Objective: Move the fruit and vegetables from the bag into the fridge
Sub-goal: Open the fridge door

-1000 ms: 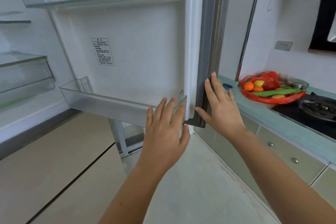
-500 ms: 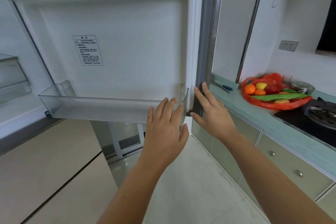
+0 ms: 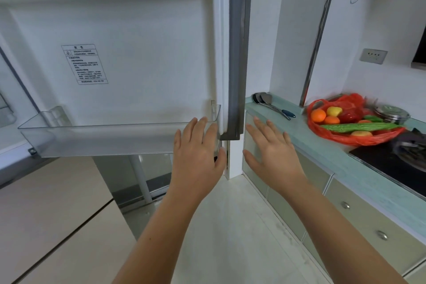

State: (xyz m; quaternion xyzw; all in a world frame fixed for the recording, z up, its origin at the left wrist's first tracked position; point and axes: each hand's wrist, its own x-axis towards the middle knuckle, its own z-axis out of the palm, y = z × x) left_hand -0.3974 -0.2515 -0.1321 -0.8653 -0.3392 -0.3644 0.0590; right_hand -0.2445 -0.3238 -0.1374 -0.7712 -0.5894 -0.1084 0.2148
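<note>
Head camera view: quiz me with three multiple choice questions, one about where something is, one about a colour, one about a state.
1. Where is the red bag of produce?
A. on the floor
B. on the countertop beside the stove
C. inside the fridge

2. What colour is the long vegetable lying across the bag?
A. green
B. purple
C. white

3. The fridge door is:
A. shut
B. open
C. removed

Answers: B, the bag sits on the teal counter; A, it is plainly green; B, its inner panel and clear door shelf face the camera.
</note>
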